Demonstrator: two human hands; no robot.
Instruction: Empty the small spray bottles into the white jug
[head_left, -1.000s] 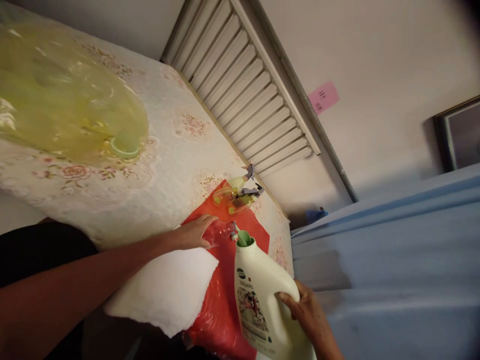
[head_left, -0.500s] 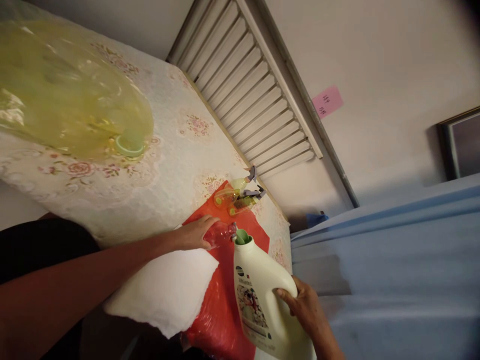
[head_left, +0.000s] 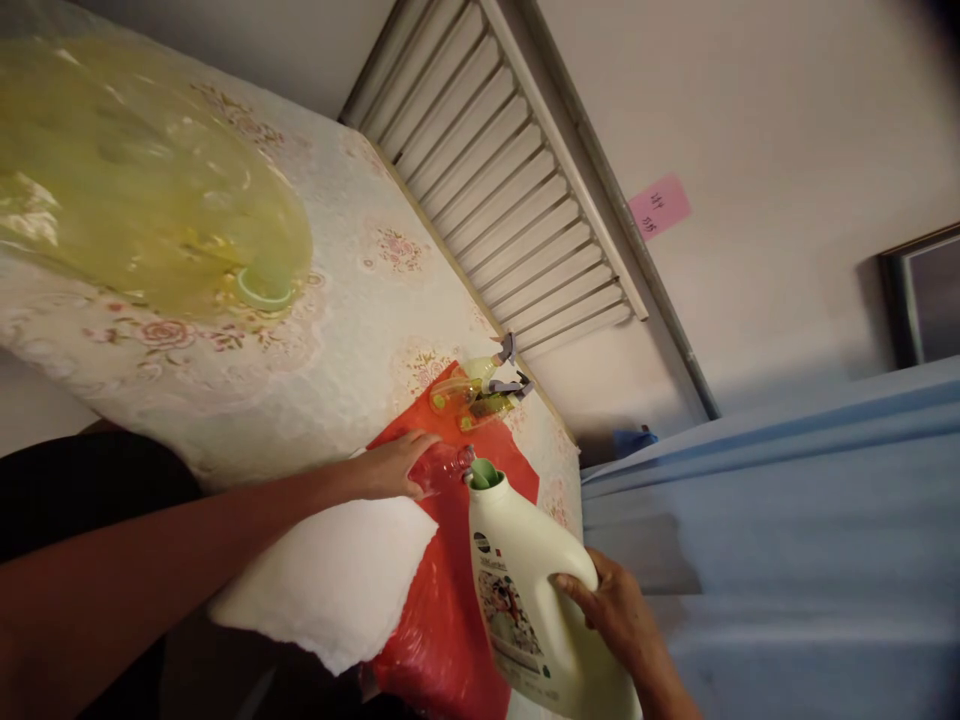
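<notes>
My left hand [head_left: 394,465] is closed around a clear plastic bottle [head_left: 450,465], which stands over red plastic. Its mouth is right beside the green-lined opening of a large cream detergent jug [head_left: 517,590]. The jug is tilted, and its printed label faces me. Through the handle of the jug my right hand [head_left: 611,605] has its fingers wrapped, thumb on top. Whether any liquid runs between the two mouths I cannot tell. Below my left forearm lies a white cloth or paper towel [head_left: 337,580]. A red plastic sheet [head_left: 427,640] spreads beneath the bottle and jug.
Just beyond the bottle are several spray bottles [head_left: 484,400] with grey triggers. A bulging yellow plastic bag [head_left: 150,190] lies at the left on the floral tablecloth [head_left: 330,390]. A radiator [head_left: 517,180] runs along the wall. Blue fabric [head_left: 780,530] hangs at the right.
The jug and my right hand have shifted very slightly to the right. My left hand and the clear bottle look nearly the same, with a small shift of the whole view.
</notes>
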